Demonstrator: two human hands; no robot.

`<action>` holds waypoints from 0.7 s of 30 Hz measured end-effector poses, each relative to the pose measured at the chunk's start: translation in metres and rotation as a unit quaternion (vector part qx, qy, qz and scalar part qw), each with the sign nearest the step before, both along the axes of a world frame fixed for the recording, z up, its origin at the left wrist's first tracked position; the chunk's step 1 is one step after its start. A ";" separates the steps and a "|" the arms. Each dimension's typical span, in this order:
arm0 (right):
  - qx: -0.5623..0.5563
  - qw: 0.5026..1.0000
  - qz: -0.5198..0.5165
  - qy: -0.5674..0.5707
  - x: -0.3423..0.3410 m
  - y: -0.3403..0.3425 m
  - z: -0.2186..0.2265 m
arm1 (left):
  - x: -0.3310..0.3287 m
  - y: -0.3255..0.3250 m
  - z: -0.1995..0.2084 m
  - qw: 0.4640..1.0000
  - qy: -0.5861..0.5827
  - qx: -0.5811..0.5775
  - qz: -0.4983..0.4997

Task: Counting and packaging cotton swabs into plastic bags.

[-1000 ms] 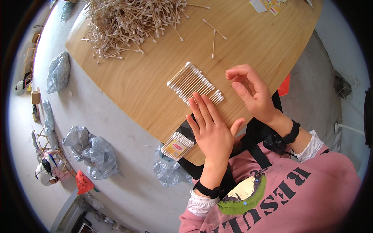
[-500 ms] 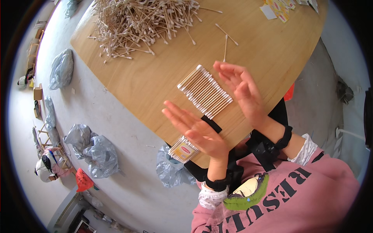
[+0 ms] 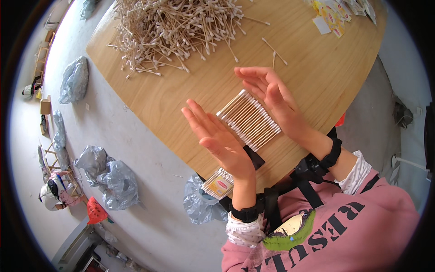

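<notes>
A flat row of cotton swabs (image 3: 249, 120) lies side by side on the wooden table, white tips lined up along both edges. On its left, my left hand (image 3: 220, 141) is raised with fingers stretched and nothing in it. Along the right side of the row, my right hand (image 3: 276, 100) is held up, fingers extended and thumb apart, also holding nothing. Below my left hand, at the table's near edge, lies a bundle of cotton swabs with a yellow and white label (image 3: 221, 183). A dark strip (image 3: 253, 156) sits just beyond the near end of the row.
A large loose heap of cotton swabs (image 3: 176, 31) covers the far left of the table (image 3: 149, 109). Two stray swabs (image 3: 275, 51) lie beyond my right hand. Yellow and white paper labels (image 3: 331, 18) sit at the far right. Grey plastic bags (image 3: 120, 186) rest on the floor; another person (image 3: 56, 192) is further left.
My left hand has shifted up and left, its fingers pointing more upward. My right hand has moved slightly left, over the row's edge. The whole view has shifted a little.
</notes>
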State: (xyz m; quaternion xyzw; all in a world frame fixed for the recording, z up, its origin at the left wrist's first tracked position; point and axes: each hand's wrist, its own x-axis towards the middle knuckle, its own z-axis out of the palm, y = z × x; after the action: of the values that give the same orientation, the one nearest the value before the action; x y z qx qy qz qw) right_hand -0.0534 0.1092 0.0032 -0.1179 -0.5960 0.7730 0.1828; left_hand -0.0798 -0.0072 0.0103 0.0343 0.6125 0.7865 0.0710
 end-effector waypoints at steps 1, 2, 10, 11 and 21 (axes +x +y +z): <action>-0.001 1.000 0.000 -0.001 0.002 0.000 -0.001 | 0.000 -0.001 -0.001 1.000 -0.007 0.015 -0.009; -0.001 1.000 0.016 -0.003 0.004 0.001 -0.002 | 0.001 -0.002 -0.001 0.999 -0.015 0.030 -0.019; 0.044 0.998 -0.034 0.003 0.019 0.018 0.001 | 0.006 -0.006 0.014 0.874 0.194 -0.426 -0.129; 0.056 0.998 -0.029 -0.011 0.022 0.020 0.002 | 0.008 -0.002 0.018 0.742 0.243 -0.593 -0.195; 0.086 0.996 -0.003 -0.028 0.035 0.020 0.006 | 0.021 0.003 0.003 0.673 0.251 -0.659 -0.222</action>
State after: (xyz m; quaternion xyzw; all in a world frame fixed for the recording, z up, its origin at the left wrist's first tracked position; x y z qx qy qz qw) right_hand -0.0187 0.1294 0.0092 -0.1252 -0.6645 0.7148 0.1781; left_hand -0.0589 -0.0044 0.0137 0.3100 0.9409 0.1009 0.0916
